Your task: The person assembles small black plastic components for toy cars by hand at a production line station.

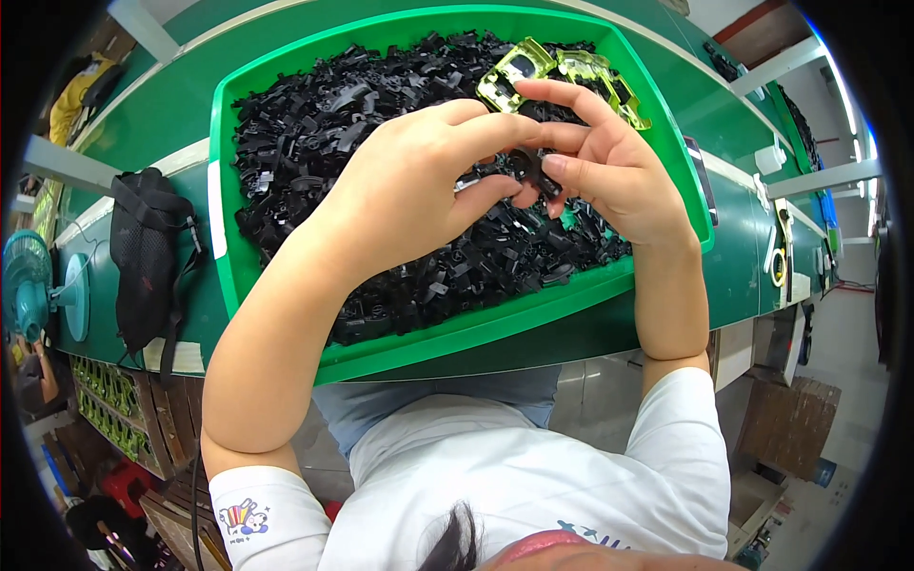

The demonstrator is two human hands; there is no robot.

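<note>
Both hands meet above a green tray (221,124) heaped with small black plastic parts (314,124). Between the fingertips is a dark, curved black plastic part (547,181), partly hidden by the fingers. My left hand (419,176) reaches in with bent fingers, its thumb and fingertips closed at the part's left side. On the other side, my right hand (619,181) pinches the part between thumb and fingers, its index finger raised and curved. Just beyond the hands, yellow-green plastic housings (519,71) rest on the heap at the tray's far right.
The tray stands on a green workbench (743,257). A black mesh bag (152,257) lies left of it, with a teal fan (33,281) farther left. A roll of tape (779,266) sits at the right. Wooden crates with green parts (114,409) are at lower left.
</note>
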